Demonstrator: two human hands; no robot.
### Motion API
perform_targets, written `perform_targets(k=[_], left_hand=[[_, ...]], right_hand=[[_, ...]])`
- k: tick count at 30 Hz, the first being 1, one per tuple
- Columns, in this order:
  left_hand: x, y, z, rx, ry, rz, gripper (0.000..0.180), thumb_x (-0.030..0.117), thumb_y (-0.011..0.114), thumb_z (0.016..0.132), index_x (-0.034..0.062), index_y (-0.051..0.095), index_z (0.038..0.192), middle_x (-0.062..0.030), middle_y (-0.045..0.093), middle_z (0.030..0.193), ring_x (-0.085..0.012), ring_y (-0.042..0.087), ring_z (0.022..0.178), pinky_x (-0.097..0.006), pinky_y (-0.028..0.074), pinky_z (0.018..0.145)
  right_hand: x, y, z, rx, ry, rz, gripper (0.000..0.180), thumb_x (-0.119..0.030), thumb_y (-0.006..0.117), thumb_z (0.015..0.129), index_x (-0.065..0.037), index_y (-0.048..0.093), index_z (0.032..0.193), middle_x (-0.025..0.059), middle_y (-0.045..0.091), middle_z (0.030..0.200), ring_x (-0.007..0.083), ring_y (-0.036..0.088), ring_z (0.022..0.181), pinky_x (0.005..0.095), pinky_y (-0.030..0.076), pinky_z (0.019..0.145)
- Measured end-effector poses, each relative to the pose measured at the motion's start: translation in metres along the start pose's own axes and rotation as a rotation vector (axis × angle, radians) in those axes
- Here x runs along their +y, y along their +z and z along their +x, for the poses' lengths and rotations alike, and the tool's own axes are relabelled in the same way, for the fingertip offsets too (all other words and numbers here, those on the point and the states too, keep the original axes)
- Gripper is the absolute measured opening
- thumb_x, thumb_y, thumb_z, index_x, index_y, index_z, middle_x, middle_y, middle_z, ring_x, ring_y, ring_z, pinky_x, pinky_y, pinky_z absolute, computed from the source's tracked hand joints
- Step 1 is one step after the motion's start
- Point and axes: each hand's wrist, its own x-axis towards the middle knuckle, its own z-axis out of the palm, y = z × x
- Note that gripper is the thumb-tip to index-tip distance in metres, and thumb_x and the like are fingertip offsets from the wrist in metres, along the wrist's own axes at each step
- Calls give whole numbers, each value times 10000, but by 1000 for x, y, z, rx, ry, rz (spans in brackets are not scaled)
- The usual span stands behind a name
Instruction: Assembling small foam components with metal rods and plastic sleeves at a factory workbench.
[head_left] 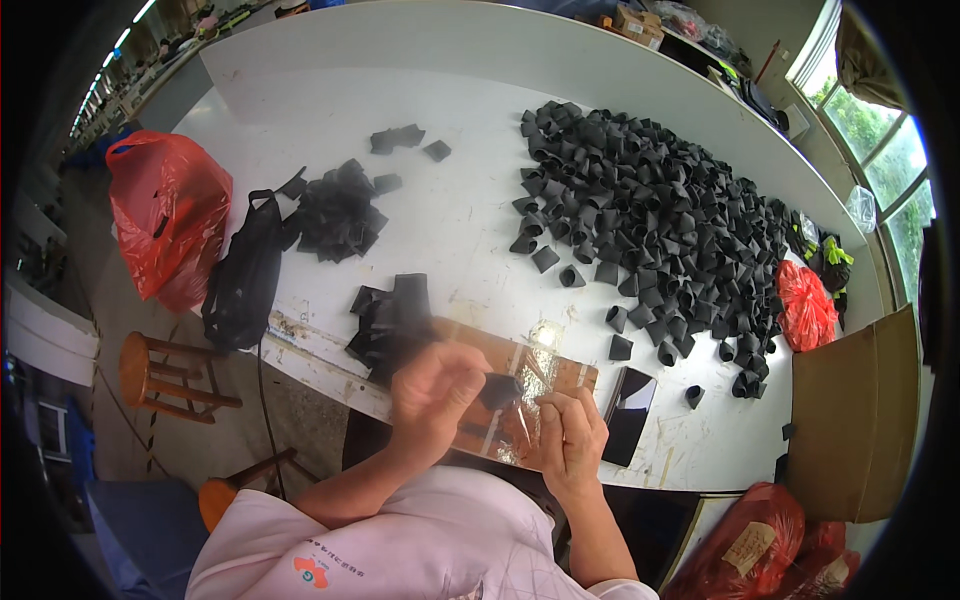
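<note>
My left hand (437,388) is over the near table edge, slightly blurred, its fingers curled and thumb pressed in. At its fingertips is a small black piece (500,391), which it seems to pinch. My right hand (573,428) faces it with thumb and forefinger together; whatever lies between them is too small to make out. Under both hands lies a brown board (575,376) with shiny clear tape across it. Dark flat pieces (375,325) are heaped beside my left hand, partly blurred. A black phone (629,416) lies just right of my right hand.
A large pile of black folded loops (660,210) covers the table's right side. More flat black pieces (342,212) lie left, near a black bag (245,270) and a red plastic bag (170,215). A cardboard box (855,415) stands right; wooden stools (175,375) are at left.
</note>
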Motion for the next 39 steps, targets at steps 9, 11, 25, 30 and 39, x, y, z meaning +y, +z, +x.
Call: perform_targets(k=[9, 11, 25, 30, 39], left_hand=[[9, -8, 15, -123, 56, 249, 44, 16, 588, 793, -10, 593, 828, -61, 557, 793, -113, 525, 733, -231, 432, 641], [10, -9, 16, -117, 75, 302, 38, 16, 591, 789, -9, 588, 818, -67, 555, 783, -123, 525, 722, -237, 429, 635], [11, -4, 24, -211, 377, 543, 73, 36, 654, 742, 30, 617, 805, -48, 558, 728, -174, 524, 683, -263, 422, 595], [-10, -13, 22, -162, 288, 456, 43, 35, 626, 774, 14, 607, 806, -57, 556, 734, -156, 525, 682, -249, 418, 576], [-142, -153, 98, 281, -165, 1449, 275, 171, 638, 736, 3, 556, 938, -135, 563, 897, -299, 543, 761, -396, 443, 682]], right_hand=[[-19, -4, 41, -110, -202, -115, 187, -94, 681, 668, -50, 574, 814, 65, 482, 650, 230, 485, 575, 337, 382, 460], [-19, -4, 43, -132, -238, -135, 173, -80, 683, 655, -55, 569, 784, 61, 472, 637, 230, 474, 561, 339, 371, 453], [-21, 5, 34, -72, -92, -46, 101, -34, 648, 696, -39, 567, 757, 69, 482, 647, 226, 485, 553, 329, 377, 457], [-16, -3, 41, -111, -123, 4, 106, -2, 646, 682, -22, 557, 735, 86, 493, 620, 220, 479, 496, 306, 373, 447], [26, -7, 36, 84, 544, 469, 382, -337, 472, 903, 22, 597, 868, 21, 511, 609, 72, 442, 516, 189, 349, 474]])
